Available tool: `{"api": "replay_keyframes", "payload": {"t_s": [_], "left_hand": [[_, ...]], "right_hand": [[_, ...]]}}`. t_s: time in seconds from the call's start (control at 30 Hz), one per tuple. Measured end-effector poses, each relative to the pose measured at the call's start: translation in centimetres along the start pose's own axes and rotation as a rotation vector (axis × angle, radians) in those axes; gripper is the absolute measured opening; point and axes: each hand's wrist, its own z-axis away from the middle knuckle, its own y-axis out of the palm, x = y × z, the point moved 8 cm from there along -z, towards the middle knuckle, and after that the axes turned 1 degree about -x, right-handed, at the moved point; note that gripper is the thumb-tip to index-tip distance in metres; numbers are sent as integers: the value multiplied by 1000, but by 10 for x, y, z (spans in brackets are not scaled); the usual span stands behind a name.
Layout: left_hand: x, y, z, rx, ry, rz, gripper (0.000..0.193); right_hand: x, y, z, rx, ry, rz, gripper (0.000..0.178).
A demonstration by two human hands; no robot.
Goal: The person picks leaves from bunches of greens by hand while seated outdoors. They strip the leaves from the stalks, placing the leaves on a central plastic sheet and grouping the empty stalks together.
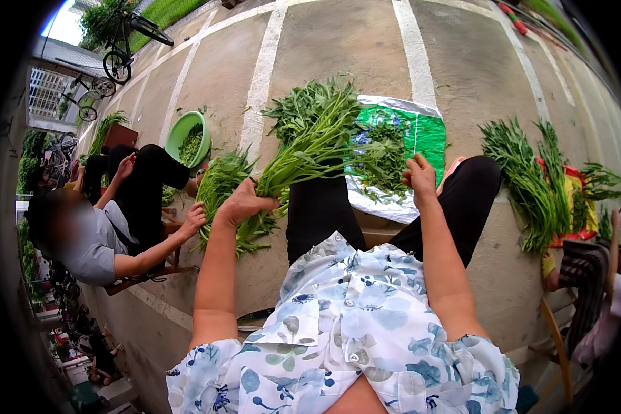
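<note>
My left hand (243,201) is closed round the stem ends of a bunch of long-stemmed leafy greens (300,157), which look like water spinach. The bunch fans out away from me over my left knee. My right hand (421,177) hovers above my right thigh, fingers curled together; whether anything small is pinched in them I cannot make out. Picked leaves (385,157) lie in a loose heap on a green and white plastic sack (429,141) spread on the ground before me. Left of my left hand lies another pile of greens (222,181).
A person (96,238) sits at the left near a light green basin (175,135) with leaves in it. At the right, more bundles of greens (524,183) lie by a red and yellow bag (581,200), beside another seated person (593,290). Bicycles (121,52) stand far left.
</note>
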Motion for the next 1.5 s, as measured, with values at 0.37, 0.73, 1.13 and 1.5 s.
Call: {"api": "replay_keyframes", "payload": {"t_s": [0.37,0.73,1.13,1.5], "left_hand": [[73,22,19,131,-82,202,29],[73,34,16,92,-5,86,29],[43,32,25,-202,178,-329,37],[36,34,33,-291,170,-427,33]], "right_hand": [[-1,16,7,96,29,-4,41],[46,53,48,108,-265,-47,41],[107,174,187,512,-1326,837,18],[15,133,131,550,-337,202,19]]}}
